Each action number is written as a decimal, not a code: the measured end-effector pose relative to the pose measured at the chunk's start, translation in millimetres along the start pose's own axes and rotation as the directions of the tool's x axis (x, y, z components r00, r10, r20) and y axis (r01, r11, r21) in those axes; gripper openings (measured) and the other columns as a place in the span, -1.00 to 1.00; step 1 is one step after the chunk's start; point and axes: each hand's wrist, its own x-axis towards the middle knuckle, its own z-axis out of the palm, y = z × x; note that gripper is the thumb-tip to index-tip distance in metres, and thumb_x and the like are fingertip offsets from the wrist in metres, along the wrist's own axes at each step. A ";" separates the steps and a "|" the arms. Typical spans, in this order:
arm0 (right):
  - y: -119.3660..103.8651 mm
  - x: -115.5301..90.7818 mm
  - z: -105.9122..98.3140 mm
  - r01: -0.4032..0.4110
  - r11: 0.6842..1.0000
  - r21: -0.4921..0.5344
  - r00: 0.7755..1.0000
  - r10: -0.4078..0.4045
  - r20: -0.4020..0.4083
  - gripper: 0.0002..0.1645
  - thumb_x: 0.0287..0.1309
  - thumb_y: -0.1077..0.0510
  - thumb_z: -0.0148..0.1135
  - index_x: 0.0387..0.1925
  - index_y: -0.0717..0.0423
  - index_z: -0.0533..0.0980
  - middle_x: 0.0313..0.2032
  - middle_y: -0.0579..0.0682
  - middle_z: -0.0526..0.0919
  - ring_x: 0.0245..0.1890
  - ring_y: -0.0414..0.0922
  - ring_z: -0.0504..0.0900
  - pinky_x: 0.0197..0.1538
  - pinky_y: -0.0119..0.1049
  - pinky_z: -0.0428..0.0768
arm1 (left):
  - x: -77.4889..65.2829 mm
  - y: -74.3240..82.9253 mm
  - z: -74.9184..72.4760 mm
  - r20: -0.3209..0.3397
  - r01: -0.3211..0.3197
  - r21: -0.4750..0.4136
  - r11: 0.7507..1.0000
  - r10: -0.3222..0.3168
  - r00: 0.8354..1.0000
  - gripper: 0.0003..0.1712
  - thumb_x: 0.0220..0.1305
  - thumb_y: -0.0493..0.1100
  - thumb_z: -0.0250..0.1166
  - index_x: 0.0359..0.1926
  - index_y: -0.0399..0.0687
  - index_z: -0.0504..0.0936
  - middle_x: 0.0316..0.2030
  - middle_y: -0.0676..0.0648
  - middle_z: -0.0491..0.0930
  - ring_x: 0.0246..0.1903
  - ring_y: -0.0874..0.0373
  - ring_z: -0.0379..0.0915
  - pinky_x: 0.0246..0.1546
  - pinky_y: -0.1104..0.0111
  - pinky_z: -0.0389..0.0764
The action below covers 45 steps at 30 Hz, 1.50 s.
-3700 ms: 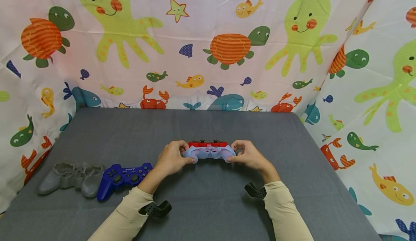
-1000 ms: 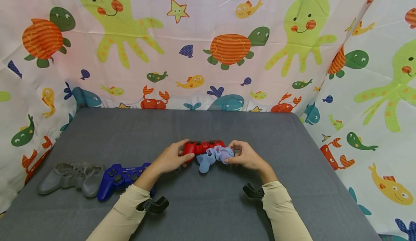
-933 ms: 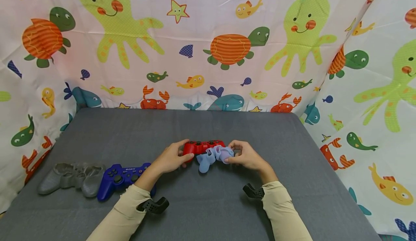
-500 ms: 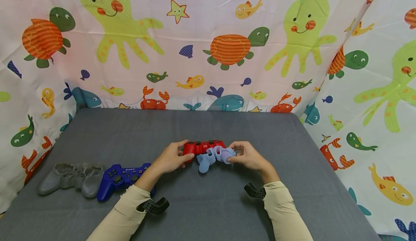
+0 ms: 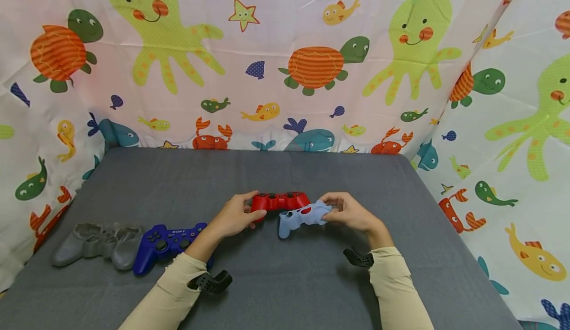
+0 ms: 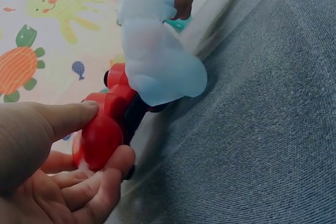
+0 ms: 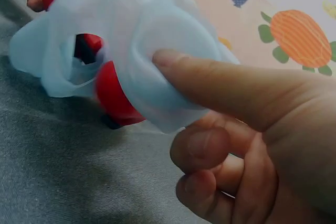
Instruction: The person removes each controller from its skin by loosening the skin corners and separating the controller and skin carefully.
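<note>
My left hand [image 5: 235, 215] grips the left handle of a red game controller [image 5: 281, 201], thumb on one side and fingers curled on the other in the left wrist view. A pale blue, translucent silicone controller cover [image 5: 297, 219] hangs from my right hand [image 5: 352, 214]. Thumb and fingers pinch the cover's right end in the right wrist view. The cover stands in front of the controller's right part, and red shows through its openings. The controller's right handle is hidden behind the cover.
At the left on the grey cloth-covered table [image 5: 285, 290] lie a blue Sony controller [image 5: 166, 245] and a grey controller cover [image 5: 99, 245], side by side. My left forearm partly hides the blue controller. A curtain [image 5: 267, 33] with sea animals rises behind the table.
Earlier the cover lay across the controller's front, held by both hands. My left hand then took the controller's left handle. The right hand has since drawn the cover rightward, straightening it.
</note>
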 end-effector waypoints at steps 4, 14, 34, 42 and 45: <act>-0.7 -1.6 -2.4 0.028 0.999 0.035 0.999 -0.029 0.042 -0.69 0.21 0.46 0.21 0.00 0.40 0.50 -0.26 -0.14 0.69 -0.49 0.02 0.50 -0.54 -0.28 0.47 | 1.4 -0.3 -0.6 -0.004 -0.015 -0.052 0.999 0.015 1.000 -0.19 0.36 -0.16 0.35 0.53 -0.14 0.22 -0.32 -0.24 0.76 -0.51 0.03 0.66 -0.52 0.34 0.50; -1.9 -3.5 -6.0 0.060 0.996 0.071 0.993 -0.067 0.099 -0.70 0.18 0.49 0.20 -0.03 0.45 0.47 -0.28 -0.15 0.67 -0.59 -0.06 0.39 -0.56 -0.26 0.42 | -1.0 -1.0 -24.1 -0.041 -0.015 -0.086 0.996 0.012 0.999 -0.18 0.35 -0.23 0.35 0.54 -0.09 0.21 -0.13 -0.36 0.75 -0.40 -0.13 0.74 -0.33 0.17 0.73; -5.4 -5.8 -7.6 0.086 0.990 0.107 0.992 -0.095 0.078 -0.62 0.16 0.52 0.18 -0.03 0.15 0.54 -0.29 -0.20 0.68 -0.47 -0.29 0.52 -0.51 -0.29 0.47 | -9.9 -3.2 -37.9 0.041 0.065 0.222 0.973 -0.076 0.996 -0.20 0.17 -0.18 0.51 0.32 0.09 0.24 -0.46 -0.13 0.67 -0.62 0.04 0.60 -0.54 0.26 0.61; -5.2 -2.1 -4.4 0.103 0.991 0.091 0.993 -0.108 0.051 -0.65 0.19 0.49 0.17 0.03 0.34 0.48 -0.27 -0.16 0.67 -0.44 -0.12 0.55 -0.50 -0.26 0.52 | -11.3 -3.8 -38.7 0.016 0.050 0.354 0.934 -0.059 0.998 -0.27 0.23 -0.14 0.48 0.32 0.11 0.29 -0.50 -0.07 0.65 -0.62 0.10 0.56 -0.54 0.30 0.48; -6.2 -0.9 -2.8 0.099 0.991 0.091 0.994 -0.103 0.040 -0.65 0.19 0.49 0.18 0.03 0.36 0.47 -0.28 -0.18 0.67 -0.45 -0.21 0.55 -0.49 -0.26 0.51 | -12.1 -1.2 -40.0 -0.008 0.062 0.445 0.894 -0.065 0.998 -0.35 0.27 -0.05 0.44 0.31 0.18 0.35 -0.45 -0.03 0.65 -0.61 0.14 0.53 -0.51 0.29 0.41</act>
